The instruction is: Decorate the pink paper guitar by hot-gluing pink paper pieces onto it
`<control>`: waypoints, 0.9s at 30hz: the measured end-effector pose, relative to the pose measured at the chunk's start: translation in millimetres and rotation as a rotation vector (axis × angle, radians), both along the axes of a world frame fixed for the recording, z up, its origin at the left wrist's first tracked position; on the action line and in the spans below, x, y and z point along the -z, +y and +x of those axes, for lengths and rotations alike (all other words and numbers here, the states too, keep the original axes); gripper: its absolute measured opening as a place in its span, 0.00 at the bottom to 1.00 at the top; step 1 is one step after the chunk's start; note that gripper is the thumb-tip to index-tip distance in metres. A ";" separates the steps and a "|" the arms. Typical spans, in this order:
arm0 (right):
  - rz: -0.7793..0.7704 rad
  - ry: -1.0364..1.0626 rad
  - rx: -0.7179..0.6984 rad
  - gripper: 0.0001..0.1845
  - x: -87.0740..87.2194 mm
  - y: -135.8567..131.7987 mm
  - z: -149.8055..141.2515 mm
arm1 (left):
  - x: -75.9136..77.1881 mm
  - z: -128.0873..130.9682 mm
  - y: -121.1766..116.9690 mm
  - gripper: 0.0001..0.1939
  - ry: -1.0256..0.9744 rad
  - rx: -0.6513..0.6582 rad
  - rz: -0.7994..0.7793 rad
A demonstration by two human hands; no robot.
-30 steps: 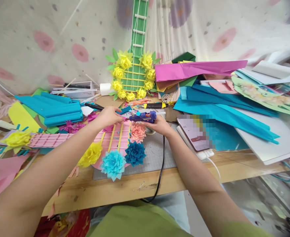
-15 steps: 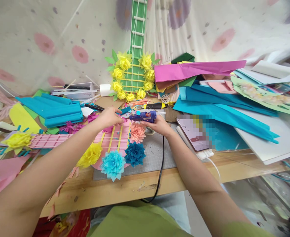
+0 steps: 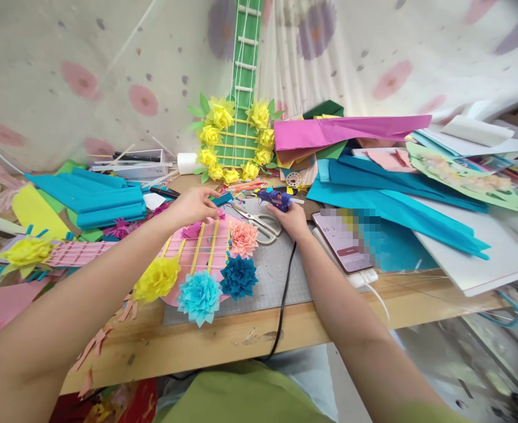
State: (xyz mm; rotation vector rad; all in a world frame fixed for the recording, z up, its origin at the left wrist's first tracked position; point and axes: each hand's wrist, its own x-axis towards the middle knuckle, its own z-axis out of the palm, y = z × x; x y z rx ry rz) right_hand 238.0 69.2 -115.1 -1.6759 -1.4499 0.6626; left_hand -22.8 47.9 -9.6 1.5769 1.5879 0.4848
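Smooth, shiny metal is seen on the grey scissor blades; crinkled, matt paper on the light-blue many-petalled flower; pale, scuffed wood on the tabletop edge.

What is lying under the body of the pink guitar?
A gray mat shows past its lower and right edges. What lies directly beneath the guitar is covered.

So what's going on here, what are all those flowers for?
Someone's right hand is holding a blue glue gun. Their left hand is pinched over a pink toy guitar, but I can't tell what is in its fingers. Big paper flowers decorate that guitar's edge. Scissors lie beside it, and a green guitar with yellow flowers stands behind.
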 end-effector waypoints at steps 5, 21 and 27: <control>-0.101 -0.182 -0.022 0.25 5.5 2.1 1.1 | -5.6 0.4 4.5 0.34 0.056 0.113 0.009; -0.018 0.217 -0.525 0.19 -86.1 -24.3 -59.5 | -23.5 18.9 2.4 0.55 0.486 0.449 0.348; -0.078 0.090 -0.640 0.23 -83.3 -3.6 -81.1 | -28.2 25.8 8.0 0.53 0.560 0.520 0.364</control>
